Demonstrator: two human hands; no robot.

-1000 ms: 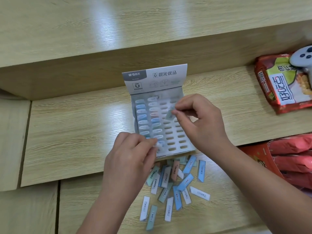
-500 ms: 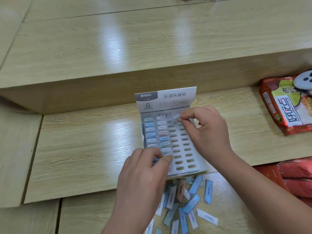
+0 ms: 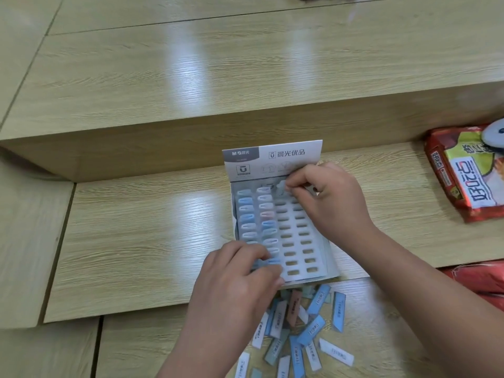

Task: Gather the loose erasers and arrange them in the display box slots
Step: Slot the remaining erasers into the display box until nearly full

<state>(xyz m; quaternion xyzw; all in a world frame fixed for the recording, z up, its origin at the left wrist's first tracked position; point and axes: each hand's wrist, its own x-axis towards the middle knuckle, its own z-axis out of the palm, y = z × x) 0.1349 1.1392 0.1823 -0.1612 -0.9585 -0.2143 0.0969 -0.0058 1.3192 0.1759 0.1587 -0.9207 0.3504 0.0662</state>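
A white display box (image 3: 300,249) with rows of slots stands on a wooden step, its printed lid flap upright at the back. The two left columns hold erasers (image 3: 246,214); the right columns are bare slots. My right hand (image 3: 330,205) pinches a pale eraser (image 3: 282,186) at the top slot of the third column. My left hand (image 3: 237,279) rests its fingers on an eraser at the lower end of the second column. A pile of loose erasers (image 3: 302,328), blue, white, grey-green and one brownish, lies on the lower surface just in front of the box.
A higher wooden step rises behind the box. A red snack bag (image 3: 463,173) lies at the right on the same step, with a white device (image 3: 495,135) on it. More red packets (image 3: 480,279) sit at the lower right.
My right hand carried its eraser from the middle of the box up to the top of the third column. My left hand stayed at the lower second column. The camera tilted upward.
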